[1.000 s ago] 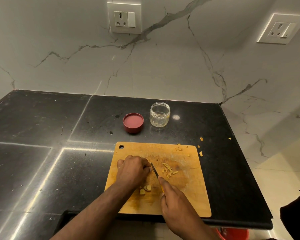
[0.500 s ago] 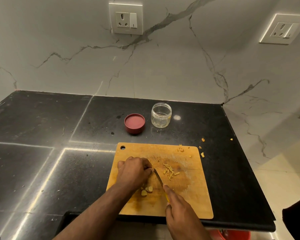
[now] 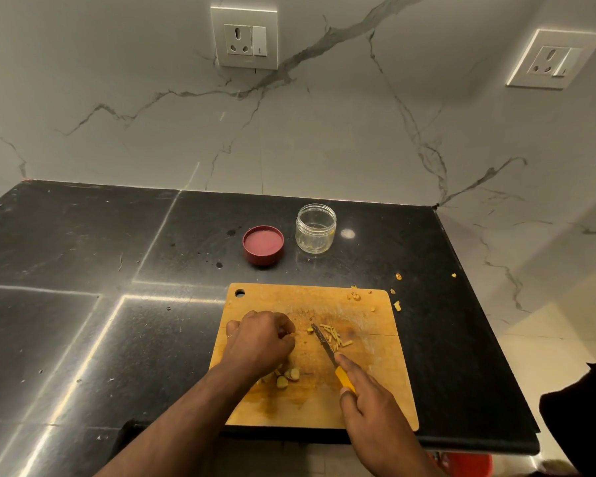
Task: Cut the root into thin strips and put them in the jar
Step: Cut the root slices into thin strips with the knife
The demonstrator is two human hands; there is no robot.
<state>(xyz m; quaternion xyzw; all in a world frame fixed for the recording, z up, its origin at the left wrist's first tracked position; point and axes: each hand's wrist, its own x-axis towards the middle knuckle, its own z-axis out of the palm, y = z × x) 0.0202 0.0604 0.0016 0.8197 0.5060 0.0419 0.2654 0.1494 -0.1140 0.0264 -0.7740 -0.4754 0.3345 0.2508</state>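
Head view: against the frame half a second back, the knife (image 3: 324, 344) has swung away from the left hand (image 3: 260, 339); its blade, then tight against that hand's knuckles, now lies apart from them with its tip among the cut strips (image 3: 331, 336). The left hand has hardly shifted and stays curled knuckles-up on the wooden cutting board (image 3: 386, 373); whether it has a piece of root under its fingers cannot be told, since the fingers hide whatever is beneath.

The right hand (image 3: 372, 411) wraps the knife's yellow handle (image 3: 345, 379), forefinger laid along the top. The knife's long axis runs from the handle at about 5 o'clock to the tip at about 11 o'clock, the tip pointing up the board toward the wall.

The strips lie in a small loose heap just right of the blade, near the board's middle, most of them lengthwise from roughly 11 to 5 o'clock. Thicker root slices (image 3: 288, 376) sit near the left wrist, at about 7 o'clock from the strips. Small scraps (image 3: 398, 277) dot the black counter (image 3: 83, 270) off the board's far right corner.

The clear jar (image 3: 315, 228) stands upright and open at 12 o'clock from the board, its red lid (image 3: 263, 244) just beside it at 9 o'clock, underside up.

No writing can be read on the jar, lid or wall sockets (image 3: 244, 37).
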